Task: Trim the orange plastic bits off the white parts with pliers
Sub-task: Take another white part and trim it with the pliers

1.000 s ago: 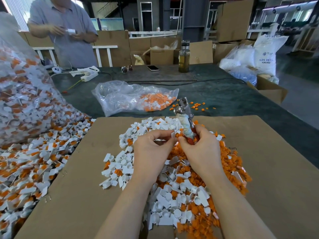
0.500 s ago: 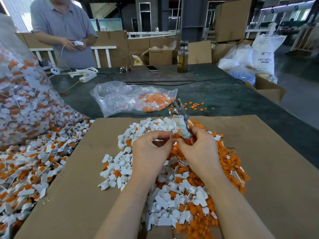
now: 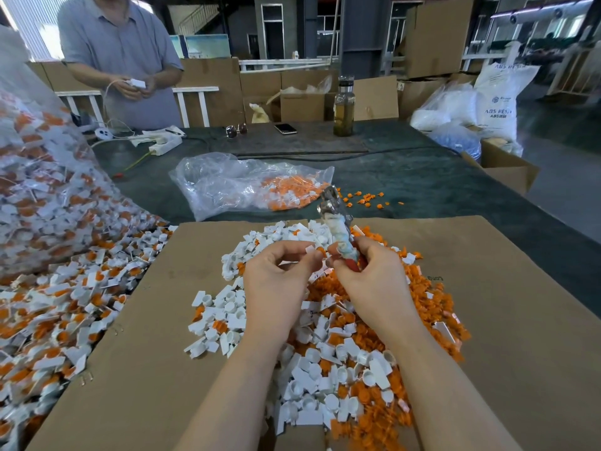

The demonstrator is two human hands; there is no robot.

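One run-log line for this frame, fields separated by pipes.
left hand pinches white part | right hand grips pliers, tip up | over pile | cardboard

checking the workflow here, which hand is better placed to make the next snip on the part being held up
Right. The right hand already grips the pliers, their metal head pointing up and away. The left hand pinches a small white part beside the handles, so it likely just feeds the piece.

Pliers (image 3: 338,227) with cloth-wrapped handles point up and away, metal jaws topmost. A small white part (image 3: 310,249) sits just left of them, above heaped white parts (image 3: 227,307) and orange bits (image 3: 432,297).
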